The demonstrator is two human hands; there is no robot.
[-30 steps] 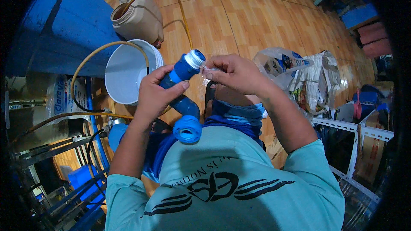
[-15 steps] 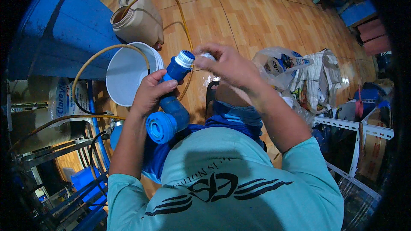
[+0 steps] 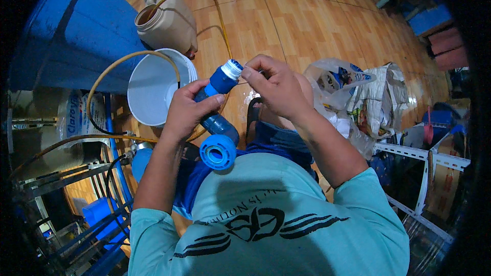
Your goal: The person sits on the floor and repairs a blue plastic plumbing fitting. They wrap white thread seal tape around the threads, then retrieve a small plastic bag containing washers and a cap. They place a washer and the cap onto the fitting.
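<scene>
My left hand [image 3: 192, 105] is wrapped round a blue plastic pipe fitting [image 3: 221, 125], tilted up to the right. At its lower end an elbow leads to a round ribbed opening [image 3: 218, 152] facing me. White thread seal tape [image 3: 232, 69] covers the threads at the upper end. Beside those threads my right hand [image 3: 276, 84] has thumb and forefinger pinched on the tape; its roll is hidden from view.
A white bucket [image 3: 153, 89] with a yellowish hose [image 3: 115, 64] stands left of the fitting. Behind it is a beige jug [image 3: 171, 28] with a hose in its mouth. Plastic bags [image 3: 337, 82] and a white sack [image 3: 381, 99] lie at right, near a perforated metal frame [image 3: 424, 153].
My right fingers have closed in beside the taped threads; the white thing between them no longer shows. The fitting has shifted right, and its round opening has turned more toward me.
</scene>
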